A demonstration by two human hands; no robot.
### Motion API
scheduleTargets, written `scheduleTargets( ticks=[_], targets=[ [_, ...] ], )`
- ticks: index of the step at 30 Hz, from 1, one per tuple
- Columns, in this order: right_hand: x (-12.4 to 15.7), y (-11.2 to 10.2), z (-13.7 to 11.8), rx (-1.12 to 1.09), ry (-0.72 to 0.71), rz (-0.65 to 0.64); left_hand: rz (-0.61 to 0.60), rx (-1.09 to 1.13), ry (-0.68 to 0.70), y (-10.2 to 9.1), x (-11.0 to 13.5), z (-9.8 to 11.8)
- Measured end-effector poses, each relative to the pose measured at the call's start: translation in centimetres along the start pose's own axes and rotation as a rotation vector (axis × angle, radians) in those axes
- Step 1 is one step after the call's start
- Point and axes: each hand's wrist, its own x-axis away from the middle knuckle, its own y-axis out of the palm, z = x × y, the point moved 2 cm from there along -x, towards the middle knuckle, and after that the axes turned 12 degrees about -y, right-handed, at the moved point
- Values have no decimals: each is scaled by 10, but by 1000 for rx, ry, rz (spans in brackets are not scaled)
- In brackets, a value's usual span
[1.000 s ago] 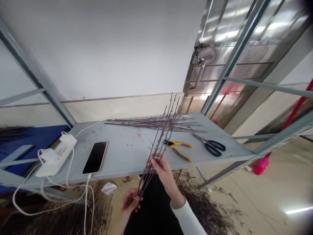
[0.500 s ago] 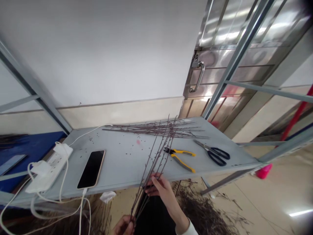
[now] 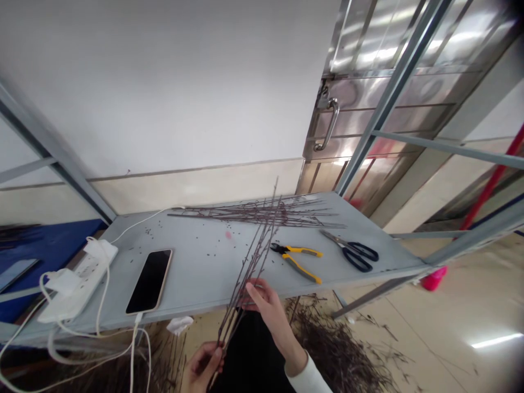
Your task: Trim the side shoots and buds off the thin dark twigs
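Two hands on one bundle of thin dark twigs (image 3: 257, 254). Nearest us, our left hand (image 3: 204, 364) is clamped on the butt ends, thumb over fingers. Our right hand (image 3: 268, 308) is a bit farther up, thumb on the near side, fingers behind the stems; can't tell if it's gripping or just supporting. Bundle tilts up and away from us, tips over the grey tabletop (image 3: 204, 273).

On the tabletop, left to right: white power strip (image 3: 82, 284) with adapters in it, phone (image 3: 149, 281) with a cable at its near edge, yellow-handled pliers (image 3: 286, 252) just right of the bundle with handles spread, then dark-handled scissors (image 3: 345, 245). More twigs (image 3: 254, 213) lie along the far edge, partly behind our bundle. Beyond: white wall (image 3: 196, 93), metal door (image 3: 356, 117) on the right.
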Motion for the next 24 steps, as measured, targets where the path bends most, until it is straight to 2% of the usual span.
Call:
scheduleTargets(
  ticks=[4,8,13,18,24],
  targets=[
    [-12,7,-9,7,-99,15,59,-7,91,11,3,18],
    [-20,13,-22,-31,-132,39,131,106,101,22,5,30],
    [-21,11,-31,-68,-92,118,179,307,27,28,0,28],
    [-21,5,-34,-123,-90,165,139,375,53,37,-4,31],
    [-20,5,-40,-161,-134,186,162,459,44,44,-7,35]
  ],
)
